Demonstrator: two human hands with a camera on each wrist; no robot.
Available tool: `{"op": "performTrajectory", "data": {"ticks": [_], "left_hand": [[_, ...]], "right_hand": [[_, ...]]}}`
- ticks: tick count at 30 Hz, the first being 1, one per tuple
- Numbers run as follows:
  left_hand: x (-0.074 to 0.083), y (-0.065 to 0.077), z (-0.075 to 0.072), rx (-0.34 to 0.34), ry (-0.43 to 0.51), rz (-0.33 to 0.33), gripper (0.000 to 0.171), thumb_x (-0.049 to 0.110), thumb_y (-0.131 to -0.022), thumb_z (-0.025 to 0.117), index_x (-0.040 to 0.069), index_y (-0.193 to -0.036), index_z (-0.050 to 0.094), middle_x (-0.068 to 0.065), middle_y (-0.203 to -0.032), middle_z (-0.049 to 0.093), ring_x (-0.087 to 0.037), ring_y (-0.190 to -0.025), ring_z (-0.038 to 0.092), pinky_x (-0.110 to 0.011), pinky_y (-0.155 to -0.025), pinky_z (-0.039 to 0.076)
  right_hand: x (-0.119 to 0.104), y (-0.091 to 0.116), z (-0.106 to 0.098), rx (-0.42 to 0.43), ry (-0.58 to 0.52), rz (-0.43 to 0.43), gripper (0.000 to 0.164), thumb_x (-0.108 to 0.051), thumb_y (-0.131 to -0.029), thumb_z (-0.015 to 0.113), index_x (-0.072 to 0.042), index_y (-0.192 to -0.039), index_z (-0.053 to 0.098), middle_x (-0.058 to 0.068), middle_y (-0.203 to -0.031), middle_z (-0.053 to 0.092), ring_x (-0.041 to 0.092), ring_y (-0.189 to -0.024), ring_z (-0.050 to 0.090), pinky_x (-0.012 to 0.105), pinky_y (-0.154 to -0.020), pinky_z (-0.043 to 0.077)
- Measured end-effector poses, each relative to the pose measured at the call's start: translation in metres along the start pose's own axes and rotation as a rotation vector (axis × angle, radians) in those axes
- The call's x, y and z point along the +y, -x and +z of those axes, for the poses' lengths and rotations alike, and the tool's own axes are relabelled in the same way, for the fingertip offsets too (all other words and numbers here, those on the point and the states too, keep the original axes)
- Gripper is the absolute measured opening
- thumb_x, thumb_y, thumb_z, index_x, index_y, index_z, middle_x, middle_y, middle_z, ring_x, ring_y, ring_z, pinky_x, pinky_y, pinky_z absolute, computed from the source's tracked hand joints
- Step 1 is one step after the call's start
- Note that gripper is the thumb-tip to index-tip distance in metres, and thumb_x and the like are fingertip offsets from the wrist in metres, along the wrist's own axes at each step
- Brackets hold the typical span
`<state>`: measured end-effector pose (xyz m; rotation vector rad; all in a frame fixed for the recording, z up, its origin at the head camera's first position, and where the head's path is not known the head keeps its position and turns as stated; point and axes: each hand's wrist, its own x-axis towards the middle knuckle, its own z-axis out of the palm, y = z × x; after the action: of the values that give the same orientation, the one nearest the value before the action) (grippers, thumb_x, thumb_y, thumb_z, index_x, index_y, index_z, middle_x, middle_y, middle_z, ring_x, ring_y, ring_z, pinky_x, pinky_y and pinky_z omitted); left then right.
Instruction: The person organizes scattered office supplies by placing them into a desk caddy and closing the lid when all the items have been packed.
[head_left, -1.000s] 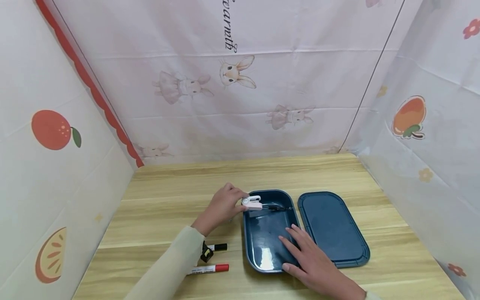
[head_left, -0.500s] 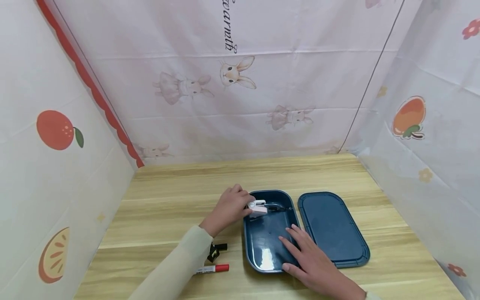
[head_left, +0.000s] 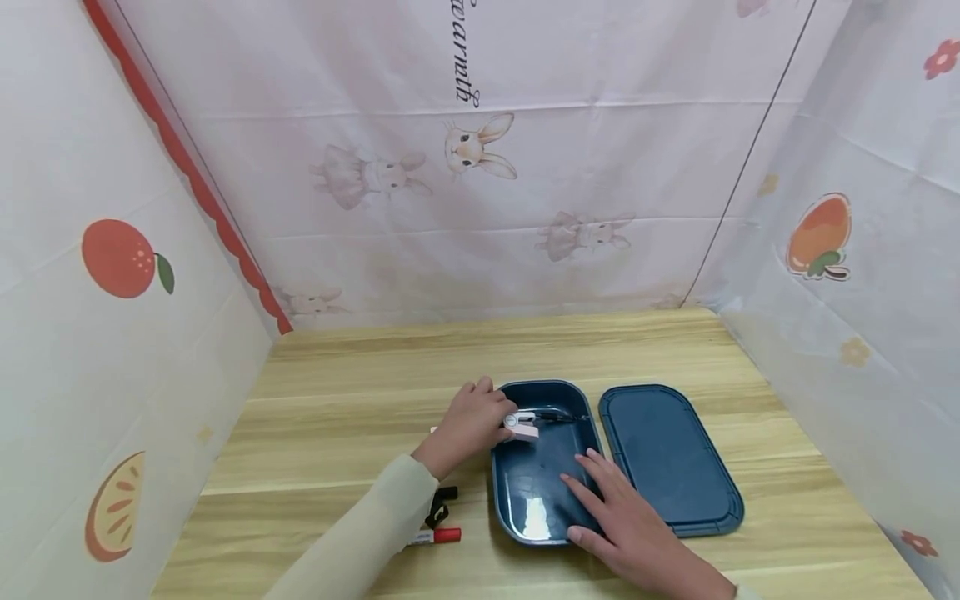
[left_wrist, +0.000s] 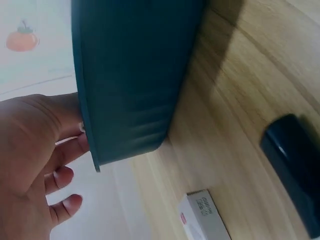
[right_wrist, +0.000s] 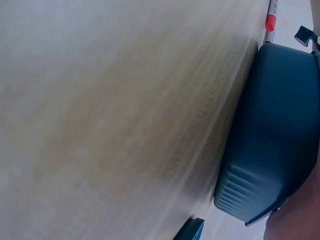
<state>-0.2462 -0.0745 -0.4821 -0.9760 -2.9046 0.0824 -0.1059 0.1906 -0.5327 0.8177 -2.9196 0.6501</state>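
My left hand [head_left: 471,421] pinches a small white-and-pink stapler [head_left: 521,427] inside the far left corner of an open dark blue box [head_left: 517,492]. In the left wrist view that hand [left_wrist: 35,150] reaches over the box's rim, and the wall [left_wrist: 130,85] hides most of the stapler. A black pen [head_left: 557,417] lies in the box along its far end. My right hand [head_left: 630,525] rests with spread, fairly straight fingers over the near right side of the box, the thumb at the near rim.
The blue lid [head_left: 671,458] lies flat to the right of the box. Left of the box are a red-capped marker [head_left: 447,536] and a black-capped marker [head_left: 447,492], partly behind the left forearm. A small white carton [left_wrist: 205,215] sits on the wooden table [head_left: 360,367].
My left hand has moved right and slightly nearer, taking the stapler from above the box's left rim down inside the box. My right hand has stayed in place.
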Motion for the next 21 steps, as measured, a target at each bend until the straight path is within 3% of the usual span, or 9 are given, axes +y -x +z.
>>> {"op": "performTrajectory", "data": {"ticks": [5, 21], "left_hand": [[0.003, -0.003, 0.002, -0.046, -0.017, -0.014, 0.035, 0.050, -0.089, 0.074, 0.027, -0.115, 0.075, 0.008, -0.106, 0.072, -0.017, -0.091, 0.040, -0.032, -0.079, 0.035], [0.016, -0.006, -0.005, -0.075, -0.145, 0.030, 0.021, 0.044, -0.091, 0.074, 0.025, -0.097, 0.079, 0.008, -0.096, 0.072, -0.017, -0.087, 0.042, -0.030, -0.076, 0.034]], "right_hand": [[-0.001, -0.001, -0.003, -0.018, -0.003, 0.004, 0.062, -0.057, -0.100, 0.052, -0.025, -0.152, 0.046, 0.005, -0.166, 0.028, 0.028, -0.154, 0.018, 0.061, -0.114, 0.032], [-0.002, -0.001, -0.004, -0.033, -0.004, 0.022, 0.063, -0.060, -0.099, 0.051, -0.028, -0.153, 0.045, 0.003, -0.167, 0.025, 0.026, -0.155, 0.016, 0.061, -0.115, 0.032]]}}
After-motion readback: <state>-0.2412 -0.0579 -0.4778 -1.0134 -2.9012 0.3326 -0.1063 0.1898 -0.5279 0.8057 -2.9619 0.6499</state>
